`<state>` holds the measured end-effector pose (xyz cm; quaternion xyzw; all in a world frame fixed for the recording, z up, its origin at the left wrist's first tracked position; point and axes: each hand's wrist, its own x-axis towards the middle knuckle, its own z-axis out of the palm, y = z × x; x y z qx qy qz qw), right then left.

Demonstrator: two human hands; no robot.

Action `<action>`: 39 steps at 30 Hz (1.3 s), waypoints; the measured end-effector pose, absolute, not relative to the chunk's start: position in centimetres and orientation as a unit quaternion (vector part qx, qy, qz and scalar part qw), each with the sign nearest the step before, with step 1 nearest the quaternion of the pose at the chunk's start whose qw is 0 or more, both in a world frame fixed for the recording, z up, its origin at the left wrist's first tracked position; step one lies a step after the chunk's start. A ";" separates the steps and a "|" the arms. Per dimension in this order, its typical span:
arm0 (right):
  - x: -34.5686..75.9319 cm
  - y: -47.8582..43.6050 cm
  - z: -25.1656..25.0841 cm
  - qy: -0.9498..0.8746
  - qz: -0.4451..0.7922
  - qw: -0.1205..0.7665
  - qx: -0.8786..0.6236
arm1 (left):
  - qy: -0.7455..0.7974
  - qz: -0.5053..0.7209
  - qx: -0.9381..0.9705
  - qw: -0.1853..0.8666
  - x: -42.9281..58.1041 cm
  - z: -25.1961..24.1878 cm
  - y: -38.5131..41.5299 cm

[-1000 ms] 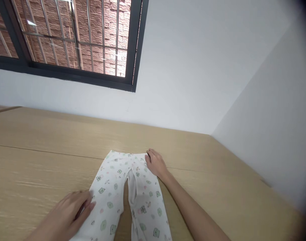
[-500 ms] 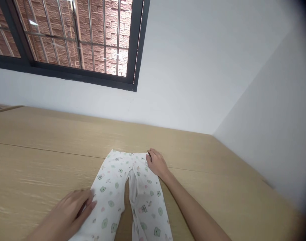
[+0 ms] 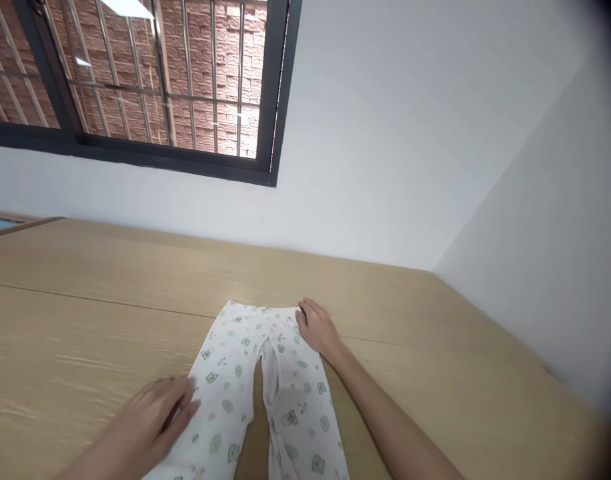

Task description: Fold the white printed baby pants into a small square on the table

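Observation:
A small pair of white trousers point(image 3: 240, 373) with green and pink prints lies flat on the wooden tabletop point(image 3: 85, 320), waistband away from me and both legs running off the bottom of the picture. My right hand point(image 3: 318, 328) rests palm down on the right end of the waistband, fingers stretched out. My left hand point(image 3: 153, 417) lies flat on the outer edge of the left trouser leg, fingers together and extended. Neither hand grips the cloth.
The light wooden surface runs back to a white wall and into a corner at the right. A dark-framed window point(image 3: 150, 87) with bars and a brick wall behind it is at the upper left.
The view has shifted slightly, so everything sits a little to the right. Both hands keep their places on the trousers.

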<state>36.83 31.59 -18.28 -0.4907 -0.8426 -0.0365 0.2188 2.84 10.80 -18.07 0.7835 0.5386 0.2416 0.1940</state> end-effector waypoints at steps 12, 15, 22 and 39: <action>36.9 31.8 -18.4 -0.844 -0.043 0.216 -0.489 | 0.546 0.223 0.783 0.198 3.1 -17.3 10.7; 37.0 31.8 -18.4 -0.844 -0.045 0.216 -0.489 | 0.545 0.224 0.783 0.198 3.1 -17.2 10.7; 37.1 31.8 -18.6 -0.847 -0.054 0.215 -0.484 | 0.545 0.223 0.784 0.197 3.3 -16.9 10.6; 37.1 32.5 -18.8 -0.845 -0.044 0.226 -0.483 | 0.540 0.243 0.780 0.203 3.8 -15.7 10.9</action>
